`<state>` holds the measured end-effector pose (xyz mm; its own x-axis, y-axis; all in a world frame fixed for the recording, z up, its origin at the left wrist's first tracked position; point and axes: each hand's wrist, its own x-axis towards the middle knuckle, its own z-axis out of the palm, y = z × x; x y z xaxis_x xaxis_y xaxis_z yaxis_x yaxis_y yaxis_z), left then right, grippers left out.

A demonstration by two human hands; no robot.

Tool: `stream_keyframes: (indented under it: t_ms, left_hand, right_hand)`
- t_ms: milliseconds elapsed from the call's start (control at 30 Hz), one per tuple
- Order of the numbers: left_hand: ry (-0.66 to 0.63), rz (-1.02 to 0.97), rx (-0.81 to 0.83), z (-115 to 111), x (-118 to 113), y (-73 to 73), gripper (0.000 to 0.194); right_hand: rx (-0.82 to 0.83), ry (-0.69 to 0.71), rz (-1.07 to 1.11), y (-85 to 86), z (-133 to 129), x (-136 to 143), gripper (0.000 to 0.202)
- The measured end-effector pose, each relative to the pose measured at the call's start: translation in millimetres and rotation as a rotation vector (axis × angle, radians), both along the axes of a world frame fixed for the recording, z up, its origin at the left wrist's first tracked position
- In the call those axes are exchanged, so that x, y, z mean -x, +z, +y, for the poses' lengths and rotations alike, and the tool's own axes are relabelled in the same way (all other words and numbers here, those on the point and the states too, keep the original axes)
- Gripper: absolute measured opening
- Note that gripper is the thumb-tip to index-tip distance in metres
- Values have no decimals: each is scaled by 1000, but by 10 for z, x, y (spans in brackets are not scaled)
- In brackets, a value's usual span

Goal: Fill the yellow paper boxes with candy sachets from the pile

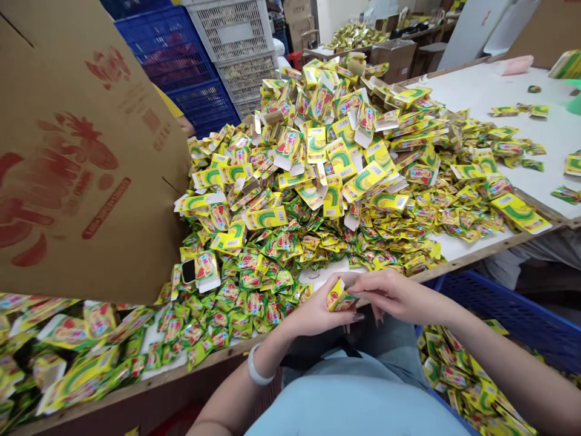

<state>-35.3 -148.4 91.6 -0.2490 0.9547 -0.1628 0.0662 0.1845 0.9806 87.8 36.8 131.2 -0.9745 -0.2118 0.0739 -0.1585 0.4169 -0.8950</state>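
There it was, low in the middle: a small yellow, red and green printed cardboard box (336, 295), tilted, held up just off the near edge of the desk, above the lap. The left hand (313, 318) had it firmly, fingers and thumb wrapped round its sides, a pale smooth bangle (259, 367) circling that wrist. And in from the other side, the right hand (397, 297), fingers bent right at the box's upper end; whether they pinched anything, you could not tell. Just beyond, the white-topped desk with a wooden edge (476, 91) was heaped: small green shiny sachets (247, 306) to the left, small yellow shiny sachets (385, 242) to the right, and towering behind them a big mound of yellow-and-green cardboard boxes (318, 145), many with white flaps out. A black phone-like rectangle (187, 272) leaned among them. Over on the left, a large brown carton with red fruit print (91, 181) loomed; low on the right, a blue plastic crate (512, 312) held more yellow packs, and farther back stood stacked white plastic crates (231, 30).
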Motion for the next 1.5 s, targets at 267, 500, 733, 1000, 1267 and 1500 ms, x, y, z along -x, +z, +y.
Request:
stream_keyframes:
  t_ms: [267,500,733,1000,1267,1500]
  left_hand:
    - [6,200,-13,-74,-130,-129,94]
    - [551,1253,293,-653,395,-355,49]
    - [740,1271,192,-695,426,-419,32]
    - [943,221,-28,-505,457,-187,49]
    - [612,-351,-21,-224,375,-54,51]
    - [547,-180,-44,-200,296,56,54]
  right_hand:
    - [-138,-374,72,-277,363,-305,34]
    - [-1022,-1184,307,141,1473,-221,46]
    - [-980,-307,542,-475,129,1053,38]
    - [-829,-426,717,-714,-70,1014,35]
    - [-604,86,931,-605,-220,623,28]
    - [-416,94,918,-656,-110,529,33]
